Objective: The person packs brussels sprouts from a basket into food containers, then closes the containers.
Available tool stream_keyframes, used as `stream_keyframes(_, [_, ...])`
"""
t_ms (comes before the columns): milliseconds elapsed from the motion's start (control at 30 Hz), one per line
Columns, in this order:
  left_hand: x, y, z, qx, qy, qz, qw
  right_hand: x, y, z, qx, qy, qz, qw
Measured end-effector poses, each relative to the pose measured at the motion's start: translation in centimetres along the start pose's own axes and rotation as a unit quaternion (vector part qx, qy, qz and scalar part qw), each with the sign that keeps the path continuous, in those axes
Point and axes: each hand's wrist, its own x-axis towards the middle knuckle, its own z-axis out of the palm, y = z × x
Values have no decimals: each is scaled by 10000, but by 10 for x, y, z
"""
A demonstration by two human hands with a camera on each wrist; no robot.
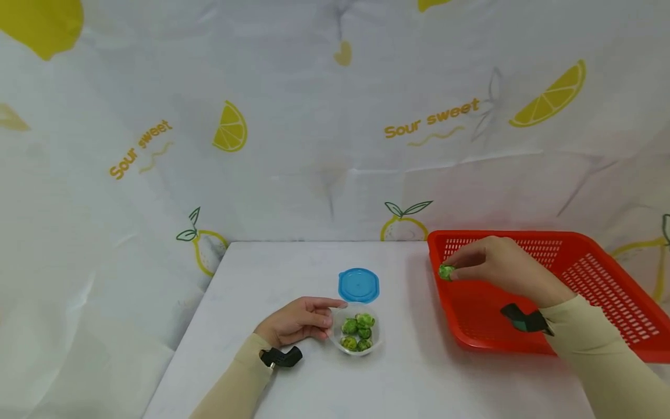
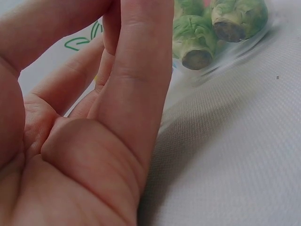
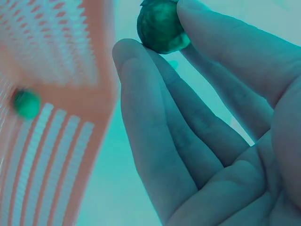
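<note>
In the head view, my left hand (image 1: 298, 321) holds the left side of a small clear plastic container (image 1: 379, 343), its index finger along the back rim. Several Brussels sprouts (image 1: 349, 326) lie inside; cut stem ends (image 2: 197, 59) show through the wall in the left wrist view. My right hand (image 1: 494, 267) pinches a single Brussels sprout (image 1: 446, 272) between thumb and fingertips, over the left rim of a red plastic basket (image 1: 455, 326). The right wrist view shows this held sprout (image 3: 162, 26) at the fingertips.
Behind the container lies a blue lid (image 1: 359, 285) on the white table (image 1: 282, 267). Another green sprout (image 3: 27, 103) shows against the slotted basket in the right wrist view. A white curtain (image 1: 314, 116) with lemon prints hangs behind the table.
</note>
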Motion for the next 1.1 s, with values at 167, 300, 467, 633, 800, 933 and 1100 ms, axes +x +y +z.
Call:
stream_keyframes(167, [1, 0, -2, 55, 4, -14, 10000, 10, -35, 22, 434, -188, -186, 9987])
stream_keyframes(300, [5, 1, -4, 141, -66, 24, 9999, 18, -61, 46, 768, -280, -419, 9958])
stream_keyframes(467, [5, 0, -5, 168, -1, 42, 9998, 29, -84, 85, 1162, -416, -836, 9888])
stream_keyframes(633, [1, 1, -6, 102, 35, 27, 9999, 35, -97, 123, 1460, -552, -993, 9827])
stream_keyframes(800, [1, 2, -6, 27, -40, 30, 10000, 35, -101, 142, 1428, -478, -1089, 9826])
stream_keyframes(933, [0, 2, -8, 10, -56, 61, 10000, 36, -104, 151, 1404, -477, -1090, 9829])
stream_keyframes(1100, [1, 0, -8, -46, -40, 61, 10000, 37, -107, 158, 1448, -671, -963, 9825])
